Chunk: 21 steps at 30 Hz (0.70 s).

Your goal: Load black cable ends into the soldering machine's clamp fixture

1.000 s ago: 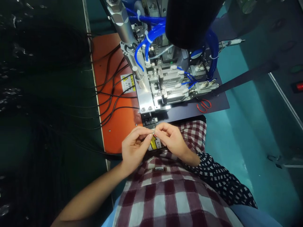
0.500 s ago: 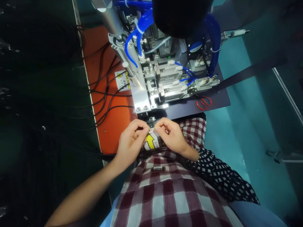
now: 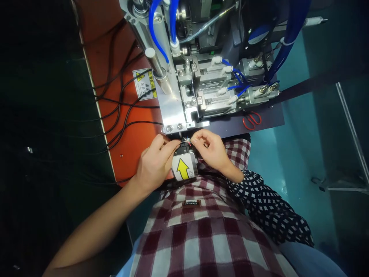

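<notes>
We see left hand (image 3: 155,159) and right hand (image 3: 210,152) pinching thin wires (image 3: 187,141) near front edge of dark plate (image 3: 226,130). Red scissor handles (image 3: 252,120) near right corner.

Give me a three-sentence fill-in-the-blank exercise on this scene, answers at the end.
1. Thin, pale strands show in the gap ____ the bare left hand and the bare right hand.
2. The bold arrow on the white label is coloured ____.
3. The looped scissor handles on the dark flat plate are ____.

Missing words: between; yellow; red.
</notes>
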Each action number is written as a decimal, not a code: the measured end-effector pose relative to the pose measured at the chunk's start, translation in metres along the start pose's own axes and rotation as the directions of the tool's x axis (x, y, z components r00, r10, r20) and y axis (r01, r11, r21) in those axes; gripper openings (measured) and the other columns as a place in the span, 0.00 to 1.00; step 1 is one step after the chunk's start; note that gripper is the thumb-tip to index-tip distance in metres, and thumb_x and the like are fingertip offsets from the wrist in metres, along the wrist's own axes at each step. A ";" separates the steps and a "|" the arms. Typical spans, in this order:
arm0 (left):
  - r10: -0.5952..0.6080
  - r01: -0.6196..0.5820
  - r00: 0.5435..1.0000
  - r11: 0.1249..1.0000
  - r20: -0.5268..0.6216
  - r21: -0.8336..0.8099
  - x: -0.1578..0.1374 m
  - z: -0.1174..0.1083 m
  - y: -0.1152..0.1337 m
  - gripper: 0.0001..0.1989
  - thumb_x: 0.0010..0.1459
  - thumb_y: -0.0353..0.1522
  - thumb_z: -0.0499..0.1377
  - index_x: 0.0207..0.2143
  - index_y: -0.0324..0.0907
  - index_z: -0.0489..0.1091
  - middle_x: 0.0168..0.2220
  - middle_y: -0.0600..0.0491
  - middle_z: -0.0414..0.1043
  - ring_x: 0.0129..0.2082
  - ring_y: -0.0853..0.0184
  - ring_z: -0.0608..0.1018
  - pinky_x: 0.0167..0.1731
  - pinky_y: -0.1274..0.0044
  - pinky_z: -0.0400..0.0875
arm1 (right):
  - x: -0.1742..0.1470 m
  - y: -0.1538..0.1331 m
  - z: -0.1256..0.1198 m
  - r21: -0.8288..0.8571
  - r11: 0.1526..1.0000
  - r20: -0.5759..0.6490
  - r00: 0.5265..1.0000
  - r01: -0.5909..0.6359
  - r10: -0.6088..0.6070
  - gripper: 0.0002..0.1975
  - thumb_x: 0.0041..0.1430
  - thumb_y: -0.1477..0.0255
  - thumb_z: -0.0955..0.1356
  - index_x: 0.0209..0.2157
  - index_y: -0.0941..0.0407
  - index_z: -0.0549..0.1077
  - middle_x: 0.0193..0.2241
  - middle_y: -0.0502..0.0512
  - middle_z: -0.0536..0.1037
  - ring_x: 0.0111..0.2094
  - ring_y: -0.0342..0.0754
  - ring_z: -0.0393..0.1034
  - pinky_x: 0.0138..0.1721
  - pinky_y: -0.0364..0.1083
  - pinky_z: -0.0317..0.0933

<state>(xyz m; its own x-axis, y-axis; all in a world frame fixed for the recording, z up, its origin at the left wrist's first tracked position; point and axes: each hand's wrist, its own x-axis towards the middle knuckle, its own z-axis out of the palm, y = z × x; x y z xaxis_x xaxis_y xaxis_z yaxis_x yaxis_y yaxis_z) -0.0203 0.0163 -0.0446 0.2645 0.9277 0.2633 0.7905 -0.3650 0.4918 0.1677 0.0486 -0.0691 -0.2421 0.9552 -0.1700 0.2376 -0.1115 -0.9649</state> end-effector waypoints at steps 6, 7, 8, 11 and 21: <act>0.108 -0.112 0.991 0.992 0.075 0.049 0.000 -0.002 -0.007 0.15 0.64 0.28 0.52 0.49 0.44 0.73 0.31 0.53 0.68 0.29 0.70 0.73 0.27 0.79 0.67 | 0.003 -0.002 -0.002 0.017 0.999 0.021 0.999 -0.038 0.038 0.08 0.60 0.67 0.67 0.30 0.58 0.71 0.24 0.49 0.71 0.25 0.42 0.63 0.27 0.43 0.58; 0.114 -0.119 0.990 0.991 0.083 0.053 0.000 -0.003 -0.007 0.15 0.64 0.28 0.52 0.49 0.45 0.73 0.31 0.52 0.68 0.29 0.70 0.72 0.27 0.79 0.67 | 0.003 -0.002 -0.002 0.017 0.999 0.026 0.999 -0.047 0.046 0.08 0.60 0.68 0.67 0.30 0.57 0.71 0.24 0.49 0.71 0.25 0.42 0.63 0.27 0.43 0.58; 0.118 -0.123 0.989 0.991 0.089 0.057 0.000 -0.003 -0.008 0.15 0.64 0.28 0.52 0.49 0.45 0.73 0.31 0.52 0.68 0.29 0.70 0.72 0.27 0.79 0.67 | 0.003 -0.002 -0.002 0.018 0.998 0.030 0.998 -0.053 0.052 0.08 0.60 0.68 0.67 0.30 0.57 0.71 0.24 0.49 0.70 0.25 0.42 0.63 0.27 0.43 0.59; 0.117 -0.122 0.989 0.991 0.091 0.049 0.000 -0.003 -0.009 0.15 0.65 0.28 0.51 0.49 0.46 0.73 0.31 0.52 0.68 0.29 0.69 0.72 0.27 0.78 0.67 | 0.003 -0.003 -0.003 0.022 0.998 0.035 0.998 -0.062 0.061 0.07 0.60 0.69 0.67 0.30 0.57 0.70 0.24 0.49 0.70 0.25 0.42 0.63 0.28 0.43 0.59; 0.139 -0.146 0.986 0.987 0.087 0.071 -0.001 -0.001 -0.010 0.16 0.65 0.28 0.51 0.51 0.44 0.73 0.30 0.52 0.67 0.28 0.69 0.71 0.26 0.78 0.66 | 0.002 -0.007 -0.003 0.058 0.994 0.065 0.994 -0.091 0.088 0.07 0.60 0.69 0.67 0.29 0.57 0.70 0.24 0.48 0.70 0.24 0.41 0.62 0.27 0.42 0.58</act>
<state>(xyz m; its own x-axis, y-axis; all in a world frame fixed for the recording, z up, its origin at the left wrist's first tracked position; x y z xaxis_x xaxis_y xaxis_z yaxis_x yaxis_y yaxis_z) -0.0290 0.0187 -0.0490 0.4191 0.8711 0.2561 0.7807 -0.4897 0.3881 0.1682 0.0520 -0.0622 -0.2810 0.9220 -0.2665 0.2039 -0.2141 -0.9553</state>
